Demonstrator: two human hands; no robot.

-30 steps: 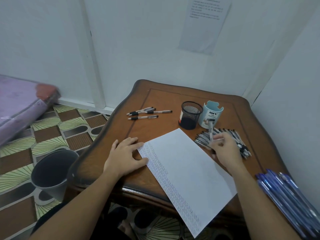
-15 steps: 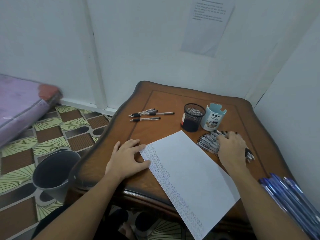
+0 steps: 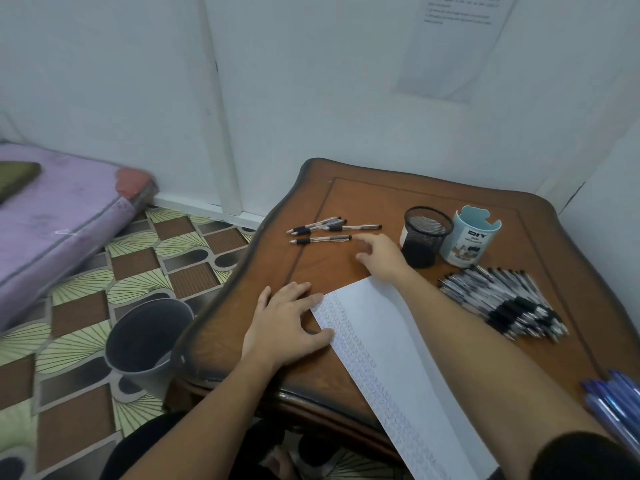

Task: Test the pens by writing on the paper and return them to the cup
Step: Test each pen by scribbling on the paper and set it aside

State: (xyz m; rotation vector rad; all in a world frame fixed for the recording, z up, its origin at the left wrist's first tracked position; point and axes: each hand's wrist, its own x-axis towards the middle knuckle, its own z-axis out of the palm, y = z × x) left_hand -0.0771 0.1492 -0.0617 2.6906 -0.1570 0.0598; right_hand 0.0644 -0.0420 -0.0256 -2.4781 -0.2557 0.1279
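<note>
wooden table [image 3: 433, 199] takes up most of the view, with the paper [image 3: 388, 348] lying diagonally across its near side, small writing along its left edge. grey bin [image 3: 145, 337] sits on the floor just past the table's left edge. big pile of pens [image 3: 502, 299] lies right of the sheet, and some blue pens [image 3: 616, 407] are at the near right corner. black mesh cup [image 3: 427, 233] and pale blue cup [image 3: 471, 240] stand side by side behind the pile; cannot tell which one takes the tested pens. your left hand [image 3: 287, 327] lies flat, fingers spread, pinning the paper's left corner. your right hand [image 3: 384, 258] is stretched out empty, fingers loosely apart, index pointing at four loose pens [image 3: 322, 239] near the far left edge and just short of the closest one. risks as i see them: a poke instead of a pinch would likely roll a pen off toward the bin. your right wrist is just beside the mesh cup and could tip it on the pull back. your forearm crosses over the sheet and could drag it if the left hand lifts. watch for mixing tested and untested pens.
</note>
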